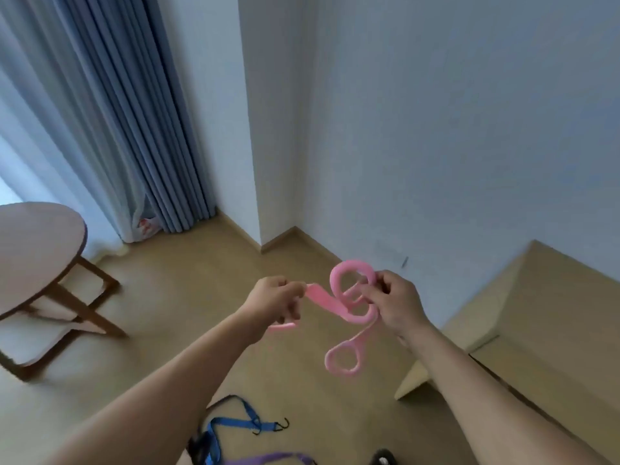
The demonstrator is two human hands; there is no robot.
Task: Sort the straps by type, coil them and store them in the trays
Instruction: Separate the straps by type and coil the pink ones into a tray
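A pink elastic strap (339, 308) hangs in the air in front of me, held between both hands. My left hand (273, 302) grips one flat end of it, and a short pink tail sticks out below the fist. My right hand (396, 302) pinches a bunch of loops, one loop standing above the fingers and another dangling below. On the floor near the bottom edge lie a blue strap (235, 422) with black hooks and a purple strap (268, 459), partly hidden behind my left forearm. No tray is in view.
A round wooden side table (37, 256) stands at the left. A beige low bench or platform (536, 317) runs along the right wall. Blue curtains (134, 129) hang at the back left. A small dark object (382, 458) sits at the bottom edge.
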